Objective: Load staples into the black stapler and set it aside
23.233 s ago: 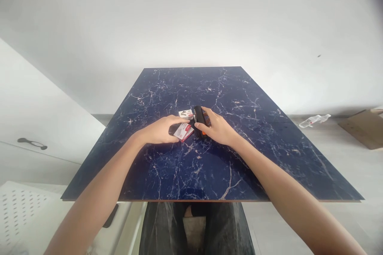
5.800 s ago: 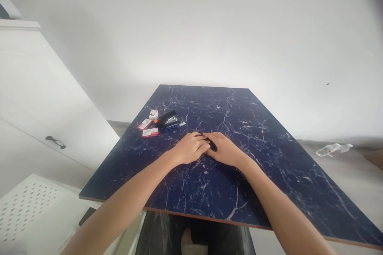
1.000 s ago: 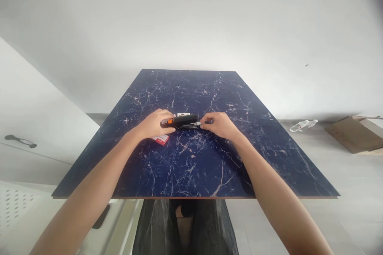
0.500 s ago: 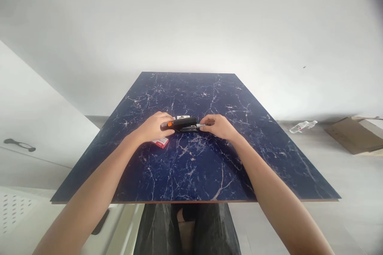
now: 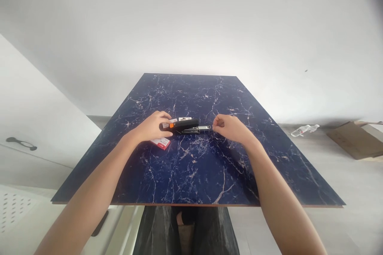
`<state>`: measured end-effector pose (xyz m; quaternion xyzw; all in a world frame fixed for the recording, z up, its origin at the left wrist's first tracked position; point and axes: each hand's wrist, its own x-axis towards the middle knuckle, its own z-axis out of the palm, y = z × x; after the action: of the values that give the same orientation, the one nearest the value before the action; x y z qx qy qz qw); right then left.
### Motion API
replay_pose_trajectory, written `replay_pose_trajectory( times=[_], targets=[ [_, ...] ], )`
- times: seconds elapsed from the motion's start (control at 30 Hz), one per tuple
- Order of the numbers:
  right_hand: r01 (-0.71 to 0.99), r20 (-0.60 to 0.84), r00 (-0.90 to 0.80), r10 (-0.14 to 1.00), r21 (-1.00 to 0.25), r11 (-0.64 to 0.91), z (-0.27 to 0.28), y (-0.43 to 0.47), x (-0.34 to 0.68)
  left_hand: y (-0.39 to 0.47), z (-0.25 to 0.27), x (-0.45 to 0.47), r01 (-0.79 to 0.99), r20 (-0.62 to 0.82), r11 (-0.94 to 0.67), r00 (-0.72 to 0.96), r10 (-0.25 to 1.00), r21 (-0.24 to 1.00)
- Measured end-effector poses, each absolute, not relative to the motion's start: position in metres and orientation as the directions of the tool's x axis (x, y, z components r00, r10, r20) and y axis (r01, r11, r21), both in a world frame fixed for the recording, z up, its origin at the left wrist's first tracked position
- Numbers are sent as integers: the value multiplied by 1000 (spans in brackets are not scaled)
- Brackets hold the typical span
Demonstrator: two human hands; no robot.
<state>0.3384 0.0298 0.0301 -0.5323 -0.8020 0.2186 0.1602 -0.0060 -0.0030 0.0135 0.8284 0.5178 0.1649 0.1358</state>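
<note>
A black stapler with an orange patch lies crosswise on the dark blue marbled table. Its silver staple tray sticks out to the right. My left hand is closed round the stapler's left end. Just beyond the tray's tip, my right hand has its thumb and fingers pinched together; whatever is between them is hidden or too small to name. A small red and white box lies partly under my left hand. Behind the stapler a small white packet shows in part.
The table's far edge meets a white wall. To the left is a white cabinet with a dark handle. On the floor at right are a clear plastic bottle and a cardboard box.
My right hand has moved to the right, and the silver tray now reaches further out of the stapler. My left hand stays on the stapler's left end.
</note>
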Motion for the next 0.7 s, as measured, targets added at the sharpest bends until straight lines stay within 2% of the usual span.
replay_pose_trajectory(
  times=[0.3, 0.5, 0.7],
  targets=[
    [680, 97, -578, 810, -491, 544, 29, -4, 299, -1, 12, -2, 770, 112, -404, 404, 908, 495],
    [609, 47, -591, 806, -629, 483, 34, -3, 299, -1, 13, 1, 762, 130, -434, 428, 894, 481],
    [554, 33, -607, 794, -698, 453, 36, 2, 306, 0, 13, 3, 763, 148, -440, 423, 894, 475]
  ],
)
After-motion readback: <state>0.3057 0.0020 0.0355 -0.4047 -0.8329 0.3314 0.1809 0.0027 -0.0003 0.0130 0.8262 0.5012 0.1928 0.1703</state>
